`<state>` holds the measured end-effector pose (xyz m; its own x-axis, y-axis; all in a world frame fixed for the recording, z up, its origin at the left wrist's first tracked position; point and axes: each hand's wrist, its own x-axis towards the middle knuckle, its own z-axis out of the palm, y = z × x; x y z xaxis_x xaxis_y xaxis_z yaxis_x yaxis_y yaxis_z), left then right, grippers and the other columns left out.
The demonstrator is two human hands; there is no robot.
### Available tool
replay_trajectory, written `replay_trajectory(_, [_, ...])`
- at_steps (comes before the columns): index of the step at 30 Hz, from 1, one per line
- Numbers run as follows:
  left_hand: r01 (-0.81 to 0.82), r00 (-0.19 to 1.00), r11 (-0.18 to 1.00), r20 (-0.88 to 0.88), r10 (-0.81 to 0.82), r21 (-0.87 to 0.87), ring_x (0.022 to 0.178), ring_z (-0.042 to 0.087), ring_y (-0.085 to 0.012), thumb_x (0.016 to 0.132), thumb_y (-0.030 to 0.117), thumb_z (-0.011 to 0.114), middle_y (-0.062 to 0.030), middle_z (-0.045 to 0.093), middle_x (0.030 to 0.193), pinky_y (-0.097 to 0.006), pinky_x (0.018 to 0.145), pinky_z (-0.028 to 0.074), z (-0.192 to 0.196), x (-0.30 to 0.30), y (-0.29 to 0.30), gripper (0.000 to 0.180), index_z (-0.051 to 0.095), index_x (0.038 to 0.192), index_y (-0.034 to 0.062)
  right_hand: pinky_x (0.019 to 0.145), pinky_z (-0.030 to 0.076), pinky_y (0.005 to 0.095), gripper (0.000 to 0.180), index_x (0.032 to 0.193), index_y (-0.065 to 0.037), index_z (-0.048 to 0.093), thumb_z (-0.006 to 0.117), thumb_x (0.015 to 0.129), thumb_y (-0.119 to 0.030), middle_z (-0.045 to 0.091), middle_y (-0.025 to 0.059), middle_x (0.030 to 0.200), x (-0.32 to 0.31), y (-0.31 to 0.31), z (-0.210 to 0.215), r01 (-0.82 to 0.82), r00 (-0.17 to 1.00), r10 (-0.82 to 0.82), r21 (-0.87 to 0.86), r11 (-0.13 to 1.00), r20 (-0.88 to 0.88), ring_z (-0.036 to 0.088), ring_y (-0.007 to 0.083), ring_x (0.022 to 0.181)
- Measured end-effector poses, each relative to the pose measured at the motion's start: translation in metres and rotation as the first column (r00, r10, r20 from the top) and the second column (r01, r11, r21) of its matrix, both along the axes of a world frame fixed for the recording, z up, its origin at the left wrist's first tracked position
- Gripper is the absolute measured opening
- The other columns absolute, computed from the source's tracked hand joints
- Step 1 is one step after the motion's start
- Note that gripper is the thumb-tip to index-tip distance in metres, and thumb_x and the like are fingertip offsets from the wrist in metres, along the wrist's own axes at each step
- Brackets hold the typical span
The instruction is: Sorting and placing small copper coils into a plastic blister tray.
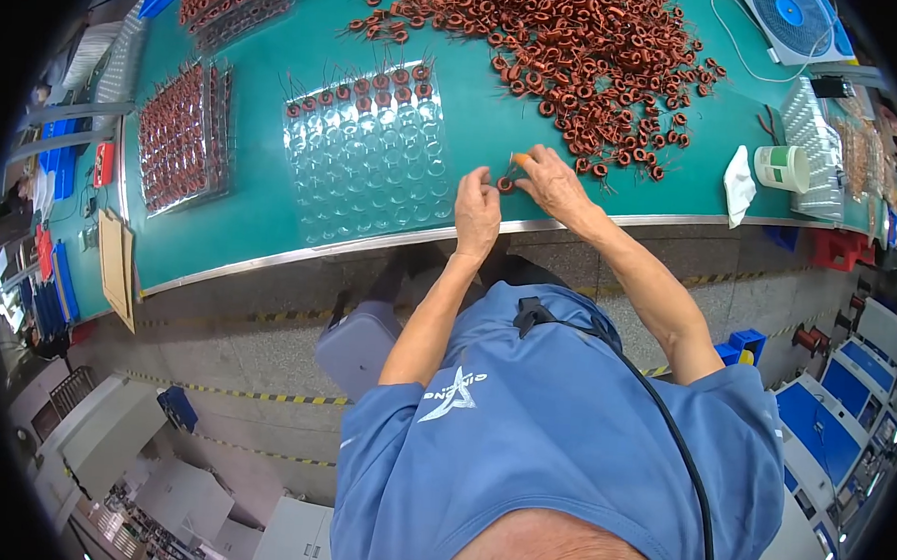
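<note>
At the table's near edge a small copper-wound ring coil (505,184) is between my two hands. My right hand (555,188), with an orange cover on one fingertip, is closed in a pinch on the coil. Close on the coil's left, my left hand (477,216) has its fingers bent together; what they hold, if anything, is too small to make out. Left of my hands lies a clear plastic tray (363,181) of round pockets. Coils with upright wire ends sit along its far rows, and the nearer pockets show no coils. A large heap of loose coils (598,71) spreads beyond my right hand.
Filled coil trays (187,133) are stacked at the left, and another filled stack (235,0) lies at the far left. On the right are a white tub (782,168), a white cloth (739,188) and a blue fan (795,23). The green table (240,241) has a metal-trimmed front edge.
</note>
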<state>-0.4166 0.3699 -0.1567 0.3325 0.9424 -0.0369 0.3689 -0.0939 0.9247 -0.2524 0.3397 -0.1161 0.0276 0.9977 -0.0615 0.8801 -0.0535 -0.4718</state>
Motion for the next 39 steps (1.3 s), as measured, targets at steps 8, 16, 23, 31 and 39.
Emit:
replay_trajectory(8, [0.187,0.982,0.981,-0.030,-0.185,0.055,0.088,0.057,-0.0310,0.079,0.003,0.064,-0.0160,0.057,0.100,-0.041,0.079,0.047,0.002,0.004,0.002,0.034,0.053,0.112,0.0003,0.070,0.050,0.0430,0.018,0.094,0.001,0.064,0.062,0.087,-0.016,0.065,0.0201,0.085,0.009,-0.002,-0.006,0.109,0.933,-0.133,-0.090,0.990,-0.335,0.064,0.0358,0.081])
replay_trajectory(16, [0.284,0.957,0.955,0.034,-0.288,0.084,0.087,0.058,-0.0340,0.087,0.008,0.057,-0.0161,0.059,0.094,-0.042,0.077,0.047,0.000,0.009,0.012,0.016,0.057,0.101,0.0011,0.065,0.050,0.0356,0.036,0.109,0.002,0.060,0.070,0.084,-0.022,0.064,0.0146,0.086,0.008,-0.008,0.006,0.301,0.953,-0.278,0.263,0.917,-0.122,0.063,0.0256,0.069])
replay_trajectory(23, [0.383,0.894,0.792,0.406,-0.189,-0.475,0.075,0.061,-0.0137,0.096,0.016,0.053,-0.0072,0.061,0.089,-0.026,0.062,0.049,0.022,0.010,0.002,0.020,0.053,0.107,-0.0002,0.061,0.050,0.0273,0.031,0.096,0.005,0.066,0.066,0.087,-0.025,0.067,0.0085,0.077,0.012,-0.009,0.012,0.247,0.563,-0.481,-0.418,0.874,-0.672,0.061,0.0136,0.065])
replay_trajectory(31, [0.204,0.956,0.944,0.262,-0.134,-0.259,0.066,0.058,-0.0105,0.093,0.013,0.056,-0.0065,0.059,0.083,-0.026,0.055,0.046,0.060,0.024,-0.008,0.022,0.051,0.110,0.0004,0.066,0.045,0.0322,0.019,0.087,-0.002,0.068,0.068,0.083,-0.020,0.064,0.0062,0.076,0.006,-0.015,0.031,0.399,0.807,-0.312,0.074,0.914,-0.502,0.060,0.0194,0.071])
replay_trajectory(39, [0.132,0.986,0.940,0.051,-0.156,0.315,0.081,0.064,-0.0325,0.089,0.006,0.055,-0.0182,0.064,0.090,-0.041,0.069,0.050,0.058,0.026,0.002,0.019,0.057,0.108,0.0028,0.079,0.042,0.0406,0.008,0.081,-0.005,0.066,0.070,0.074,-0.007,0.061,0.0078,0.082,-0.026,-0.019,0.073,0.000,0.997,-0.042,0.591,0.806,0.057,0.058,0.0271,0.083])
